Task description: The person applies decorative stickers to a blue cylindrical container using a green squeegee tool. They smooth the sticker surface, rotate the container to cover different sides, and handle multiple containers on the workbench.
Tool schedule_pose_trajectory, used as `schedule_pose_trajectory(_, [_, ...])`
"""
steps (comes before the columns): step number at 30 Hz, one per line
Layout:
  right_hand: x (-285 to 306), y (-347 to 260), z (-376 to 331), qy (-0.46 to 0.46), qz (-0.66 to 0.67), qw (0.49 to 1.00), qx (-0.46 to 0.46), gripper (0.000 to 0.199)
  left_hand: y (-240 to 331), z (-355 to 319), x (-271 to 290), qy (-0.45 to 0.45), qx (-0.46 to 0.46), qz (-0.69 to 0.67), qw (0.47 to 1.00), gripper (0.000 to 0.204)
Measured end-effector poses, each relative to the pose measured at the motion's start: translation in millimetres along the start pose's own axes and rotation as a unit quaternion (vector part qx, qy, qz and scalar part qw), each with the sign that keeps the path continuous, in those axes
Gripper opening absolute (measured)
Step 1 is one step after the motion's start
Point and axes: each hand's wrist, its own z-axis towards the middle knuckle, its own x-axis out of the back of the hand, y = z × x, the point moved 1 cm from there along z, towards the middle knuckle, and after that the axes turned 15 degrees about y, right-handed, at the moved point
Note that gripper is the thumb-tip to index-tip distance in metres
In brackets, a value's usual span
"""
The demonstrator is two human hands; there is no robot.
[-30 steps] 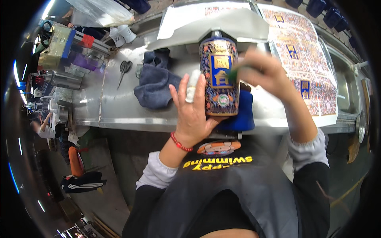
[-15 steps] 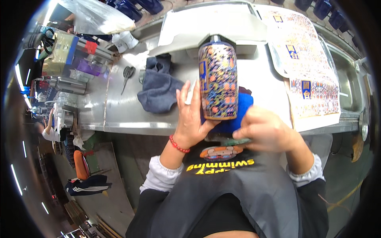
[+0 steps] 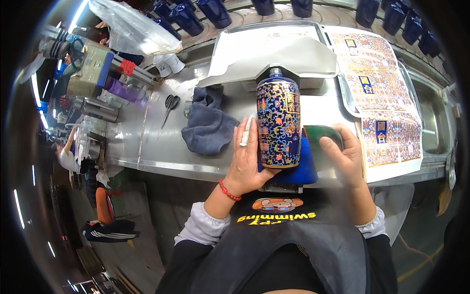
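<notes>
A dark blue bottle (image 3: 279,125) with a dense multicoloured floral pattern lies neck away from me, in front of a blue cloth pad (image 3: 307,164). My left hand (image 3: 245,154) holds it, fingers along its left side and thumb at its base. One finger carries a white wrap. To the right of the bottle, my right hand (image 3: 346,154) pinches a flat green scraper (image 3: 323,137) between thumb and fingers, apart from the bottle. A dark grey cloth (image 3: 208,125) lies crumpled left of my left hand.
Patterned decal sheets (image 3: 379,78) lie at the right beside a sink (image 3: 432,108). White paper (image 3: 274,54) covers a tray behind the bottle. Black scissors (image 3: 170,109) rest on the metal table (image 3: 147,147). Several blue bottles (image 3: 215,12) stand along the far side.
The bottle has turned, showing a different side with a gold-framed panel. My right hand has moved up and right from near the apron, with the green scraper now plainly visible. The view has shifted.
</notes>
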Motion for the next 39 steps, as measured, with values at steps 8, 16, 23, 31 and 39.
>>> schedule_pose_trajectory(8, [-21.6,1.5,6.6,0.005,0.072,0.992,-0.101,0.016,17.5,9.8,10.4,0.068,-0.081,0.098,0.990,0.130])
schedule_pose_trajectory(16, [-32.3,-5.2,11.4,0.013,0.077,0.991,-0.107,0.014,2.0,14.7,7.4,0.056,-0.057,-0.025,0.997,0.137])
schedule_pose_trajectory(23, [-45.4,-1.0,10.9,0.051,0.047,0.991,-0.110,0.016,-3.0,23.6,4.4,0.054,-0.058,-0.014,0.997,0.132])
schedule_pose_trajectory(31, [-45.6,-3.0,11.5,0.048,-0.015,0.993,-0.106,0.032,-9.9,32.5,3.1,0.069,-0.028,-0.091,0.993,0.124])
schedule_pose_trajectory(39, [-47.3,-4.7,10.2,0.065,-0.018,0.993,-0.102,0.029,-18.6,55.5,-1.0,0.076,-0.091,-0.062,0.991,0.119])
